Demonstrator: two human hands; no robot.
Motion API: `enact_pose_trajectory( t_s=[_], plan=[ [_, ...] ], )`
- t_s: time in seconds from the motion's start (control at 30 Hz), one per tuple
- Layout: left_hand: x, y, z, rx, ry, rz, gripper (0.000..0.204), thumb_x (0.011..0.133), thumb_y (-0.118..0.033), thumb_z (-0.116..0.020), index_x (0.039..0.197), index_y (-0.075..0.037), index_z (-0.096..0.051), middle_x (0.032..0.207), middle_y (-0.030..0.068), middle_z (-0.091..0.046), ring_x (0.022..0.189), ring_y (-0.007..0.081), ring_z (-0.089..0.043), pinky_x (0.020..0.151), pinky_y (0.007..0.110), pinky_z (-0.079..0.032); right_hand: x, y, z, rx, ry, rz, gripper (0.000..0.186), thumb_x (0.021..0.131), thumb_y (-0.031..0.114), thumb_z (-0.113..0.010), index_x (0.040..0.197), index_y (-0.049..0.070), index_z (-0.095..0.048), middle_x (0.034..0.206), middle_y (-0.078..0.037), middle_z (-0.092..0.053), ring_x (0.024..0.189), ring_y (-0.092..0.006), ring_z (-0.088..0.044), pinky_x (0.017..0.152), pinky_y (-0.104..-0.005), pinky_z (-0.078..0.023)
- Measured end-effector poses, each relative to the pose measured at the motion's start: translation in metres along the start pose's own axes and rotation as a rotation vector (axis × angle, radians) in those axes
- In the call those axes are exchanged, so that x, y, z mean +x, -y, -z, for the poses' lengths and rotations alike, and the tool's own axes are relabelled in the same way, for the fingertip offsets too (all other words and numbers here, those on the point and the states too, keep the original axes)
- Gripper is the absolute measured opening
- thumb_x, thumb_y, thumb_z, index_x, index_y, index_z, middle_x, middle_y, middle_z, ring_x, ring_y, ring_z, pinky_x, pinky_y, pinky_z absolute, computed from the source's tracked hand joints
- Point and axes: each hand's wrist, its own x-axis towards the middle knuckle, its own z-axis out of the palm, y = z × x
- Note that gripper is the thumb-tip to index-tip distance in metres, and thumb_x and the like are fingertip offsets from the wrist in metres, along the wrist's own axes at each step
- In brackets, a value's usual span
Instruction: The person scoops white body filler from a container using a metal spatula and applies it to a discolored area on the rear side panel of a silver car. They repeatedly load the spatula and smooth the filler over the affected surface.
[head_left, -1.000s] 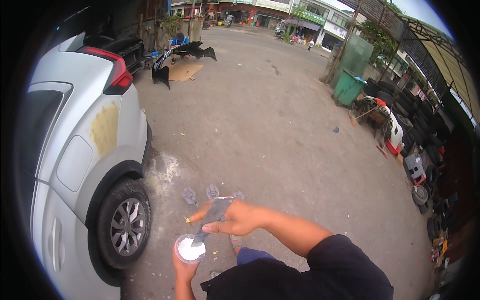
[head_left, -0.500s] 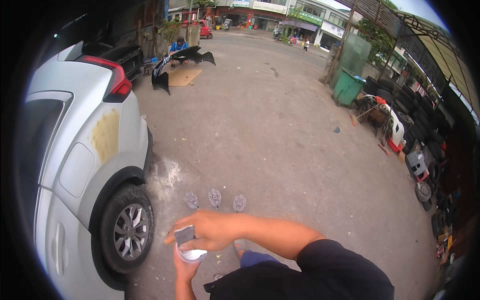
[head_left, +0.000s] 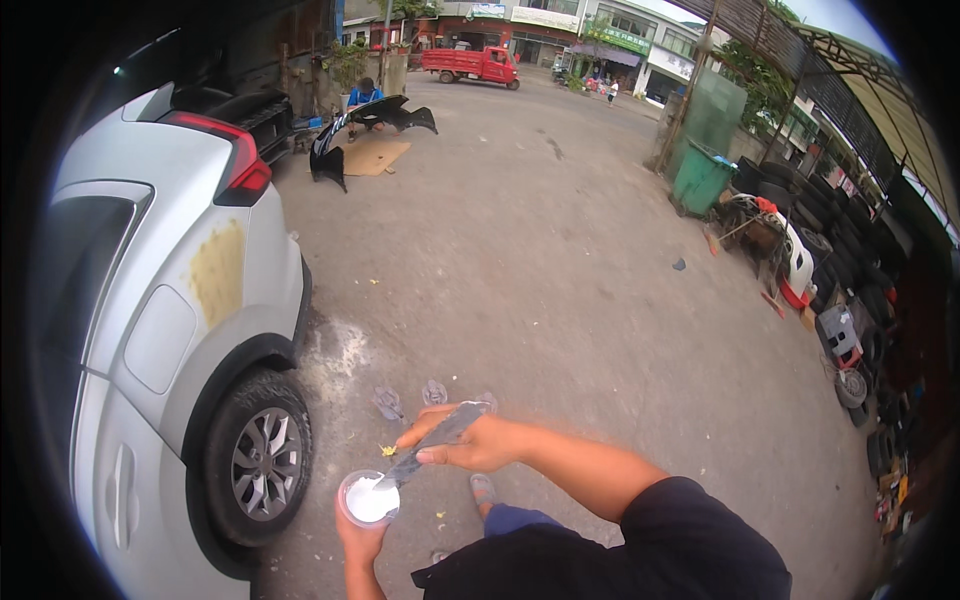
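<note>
My left hand point(head_left: 360, 540) is wrapped round a clear plastic cup point(head_left: 343, 493) with white paste point(head_left: 373, 499) in it, held low in front of me. In my right hand point(head_left: 482, 447) is a flat grey scraper point(head_left: 448, 430), gripped between thumb and fingers. Its lower end slants down into the cup and reaches the paste. To my left stands a silver-white car point(head_left: 180, 380), with a yellowish, sanded-looking patch point(head_left: 217, 272) on its rear side below the red tail light point(head_left: 245, 170). Both hands are apart from the car.
Several grey crumpled pieces point(head_left: 387, 402) lie on the concrete beyond my hands. A person point(head_left: 362, 95) crouches behind a black bumper point(head_left: 330, 150) over cardboard point(head_left: 375, 157). At right are a green bin point(head_left: 700, 180) and stacked tyres point(head_left: 830, 230). A red three-wheeled truck point(head_left: 470, 65) is on the road.
My right hand has moved right and away from over the cup, tilting the scraper so its end dips into the paste. The cup's opening now shows. The red truck has come into fuller view.
</note>
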Motion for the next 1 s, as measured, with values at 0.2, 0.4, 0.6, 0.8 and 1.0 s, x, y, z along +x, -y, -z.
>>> enact_pose_trajectory(
  t_s=[0.2,0.4,0.6,0.8,1.0],
  plan=[
    [-0.006,-0.002,-0.014,-0.093,-0.005,0.014,0.072,0.065,-0.010,-0.085,0.127,0.000,-0.049,0.119,0.0128,-0.060,0.108,0.0226,-0.060,0.094,0.036,-0.047,-0.003,0.021,-0.035,-0.030,-0.067,0.009,0.045,0.094,0.019,-0.063,0.137,0.012,-0.053,0.124,-0.012,-0.060,0.112,-0.0281,-0.060,0.091,-0.0385,-0.052],
    [-0.001,-0.010,-0.012,-0.039,0.147,0.039,0.073,0.064,-0.011,-0.085,0.127,0.000,-0.049,0.119,0.0131,-0.060,0.107,0.0221,-0.061,0.092,0.036,-0.048,-0.003,0.031,-0.024,0.009,0.027,0.003,0.049,0.092,0.012,-0.059,0.140,0.009,-0.048,0.123,-0.017,-0.060,0.113,-0.0337,-0.059,0.096,-0.0408,-0.047],
    [0.002,-0.017,-0.023,-0.017,0.199,0.055,0.076,0.061,-0.012,-0.085,0.127,-0.004,-0.049,0.116,0.0114,-0.061,0.105,0.0224,-0.061,0.092,0.037,-0.049,0.026,0.026,-0.022,-0.116,-0.067,0.117,0.050,0.090,0.011,-0.061,0.139,0.011,-0.049,0.104,-0.013,-0.068,0.096,-0.0315,-0.067,0.088,-0.0412,-0.051],
    [0.002,-0.019,-0.016,-0.074,0.205,0.039,0.075,0.062,-0.014,-0.086,0.127,-0.003,-0.049,0.117,0.0117,-0.061,0.106,0.0230,-0.061,0.092,0.037,-0.049,-0.003,0.021,-0.011,-0.037,0.069,0.115,0.049,0.092,0.015,-0.060,0.139,0.009,-0.049,0.113,-0.017,-0.065,0.105,-0.0321,-0.063,0.091,-0.0397,-0.051],
    [0.000,-0.006,-0.033,-0.112,0.142,-0.053,0.077,0.063,-0.014,-0.087,0.128,-0.003,-0.049,0.117,0.0126,-0.061,0.106,0.0233,-0.061,0.092,0.037,-0.049,0.024,0.042,-0.025,-0.196,0.142,0.081,0.048,0.093,0.016,-0.058,0.139,0.013,-0.050,0.115,-0.017,-0.066,0.107,-0.0322,-0.063,0.091,-0.0414,-0.050]
  ],
)
